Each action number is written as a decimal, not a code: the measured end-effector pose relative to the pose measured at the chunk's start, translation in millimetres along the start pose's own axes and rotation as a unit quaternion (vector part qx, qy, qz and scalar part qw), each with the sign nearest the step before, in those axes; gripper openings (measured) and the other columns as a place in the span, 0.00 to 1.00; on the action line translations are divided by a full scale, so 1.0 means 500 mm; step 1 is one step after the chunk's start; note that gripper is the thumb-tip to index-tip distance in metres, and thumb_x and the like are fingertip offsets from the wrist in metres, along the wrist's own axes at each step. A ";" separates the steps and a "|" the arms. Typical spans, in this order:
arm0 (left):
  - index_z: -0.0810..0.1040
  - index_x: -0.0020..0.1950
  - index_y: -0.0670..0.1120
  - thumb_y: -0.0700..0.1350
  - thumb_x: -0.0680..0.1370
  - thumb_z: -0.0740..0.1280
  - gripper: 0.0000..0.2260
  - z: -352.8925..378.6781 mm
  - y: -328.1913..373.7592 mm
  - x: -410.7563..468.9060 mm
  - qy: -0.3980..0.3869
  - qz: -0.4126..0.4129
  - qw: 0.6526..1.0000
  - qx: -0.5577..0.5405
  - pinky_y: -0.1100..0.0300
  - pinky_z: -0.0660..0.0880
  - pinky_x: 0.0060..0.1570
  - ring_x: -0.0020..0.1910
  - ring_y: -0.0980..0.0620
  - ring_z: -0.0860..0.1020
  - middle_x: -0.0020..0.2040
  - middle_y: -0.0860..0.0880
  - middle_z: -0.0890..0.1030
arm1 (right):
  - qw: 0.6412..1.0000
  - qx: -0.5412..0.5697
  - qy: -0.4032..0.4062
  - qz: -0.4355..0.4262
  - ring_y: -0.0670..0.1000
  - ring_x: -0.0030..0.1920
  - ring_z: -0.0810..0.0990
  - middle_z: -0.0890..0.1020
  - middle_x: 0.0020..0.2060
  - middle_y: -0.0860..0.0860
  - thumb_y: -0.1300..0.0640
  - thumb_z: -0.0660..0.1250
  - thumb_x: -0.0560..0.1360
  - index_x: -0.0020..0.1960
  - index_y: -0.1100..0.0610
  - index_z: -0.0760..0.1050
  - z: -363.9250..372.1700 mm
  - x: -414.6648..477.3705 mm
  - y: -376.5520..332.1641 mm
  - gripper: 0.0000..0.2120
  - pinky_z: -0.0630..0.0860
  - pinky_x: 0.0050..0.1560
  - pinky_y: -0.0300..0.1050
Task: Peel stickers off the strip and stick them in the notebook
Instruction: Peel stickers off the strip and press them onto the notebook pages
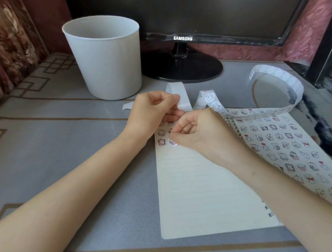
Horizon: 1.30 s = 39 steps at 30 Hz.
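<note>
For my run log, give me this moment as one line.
step: sticking | left hand: pinches strip | right hand: pinches sticker at notebook left page

A white bin (pixel 104 59) and a monitor (pixel 182 69) are set by the grey table's (pixel 64 153) far edge; a notebook (pixel 196 193) is laid nearer.

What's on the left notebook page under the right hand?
Rows of small cartoon stickers at the top of the left page; the right hand covers some, so their count is hidden.
</note>
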<state>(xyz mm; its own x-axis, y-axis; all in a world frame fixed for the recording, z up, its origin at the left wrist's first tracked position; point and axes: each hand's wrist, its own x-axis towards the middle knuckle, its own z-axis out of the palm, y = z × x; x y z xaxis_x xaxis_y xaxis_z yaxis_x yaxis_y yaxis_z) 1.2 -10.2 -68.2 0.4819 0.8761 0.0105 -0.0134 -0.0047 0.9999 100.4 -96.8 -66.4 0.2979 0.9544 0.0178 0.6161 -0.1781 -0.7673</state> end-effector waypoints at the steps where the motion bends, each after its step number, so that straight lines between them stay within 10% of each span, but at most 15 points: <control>1: 0.77 0.39 0.39 0.39 0.78 0.66 0.08 0.000 0.000 0.000 0.000 0.001 1.000 0.001 0.68 0.75 0.31 0.29 0.57 0.81 0.28 0.50 0.81 | 1.000 -0.008 0.003 -0.002 0.45 0.34 0.81 0.82 0.29 0.45 0.56 0.73 0.69 0.35 0.52 0.79 0.001 -0.001 -0.001 0.05 0.80 0.46 0.53; 14: 0.77 0.37 0.41 0.41 0.77 0.67 0.09 -0.001 -0.005 0.003 0.010 0.010 0.999 0.033 0.70 0.72 0.29 0.26 0.61 0.77 0.26 0.55 0.78 | 0.994 -0.099 -0.006 -0.036 0.37 0.26 0.71 0.79 0.30 0.43 0.52 0.72 0.70 0.39 0.51 0.77 -0.004 -0.012 -0.010 0.05 0.61 0.30 0.37; 26: 0.79 0.37 0.43 0.43 0.77 0.68 0.09 -0.003 -0.016 0.011 0.010 0.020 0.998 0.054 0.60 0.80 0.41 0.32 0.55 0.81 0.30 0.52 0.82 | 0.999 -0.047 -0.011 -0.004 0.45 0.40 0.78 0.77 0.33 0.43 0.51 0.74 0.69 0.42 0.48 0.73 -0.008 0.007 0.013 0.09 0.74 0.46 0.46; 32: 0.78 0.40 0.38 0.40 0.77 0.67 0.08 -0.001 -0.010 0.008 -0.002 0.013 1.000 0.008 0.66 0.77 0.34 0.30 0.55 0.81 0.30 0.47 0.82 | 1.000 -0.023 -0.015 -0.006 0.39 0.27 0.71 0.75 0.29 0.44 0.57 0.72 0.72 0.40 0.49 0.74 -0.013 0.014 0.021 0.07 0.70 0.39 0.42; 39: 0.78 0.37 0.41 0.41 0.77 0.67 0.09 -0.001 -0.009 0.006 0.011 0.019 0.999 0.039 0.68 0.76 0.33 0.29 0.58 0.80 0.28 0.52 0.80 | 0.996 -0.090 0.016 0.009 0.42 0.39 0.75 0.75 0.34 0.42 0.37 0.71 0.66 0.43 0.49 0.72 -0.002 -0.001 0.000 0.18 0.69 0.39 0.41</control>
<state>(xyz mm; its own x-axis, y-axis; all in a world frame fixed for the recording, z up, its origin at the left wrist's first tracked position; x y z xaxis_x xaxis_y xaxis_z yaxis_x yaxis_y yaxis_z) 2.4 -7.4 -72.6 0.4635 0.8847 0.0500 0.0365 -0.0755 0.9965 101.1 -97.5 -65.8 0.3317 0.9430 0.0271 0.7301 -0.2384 -0.6405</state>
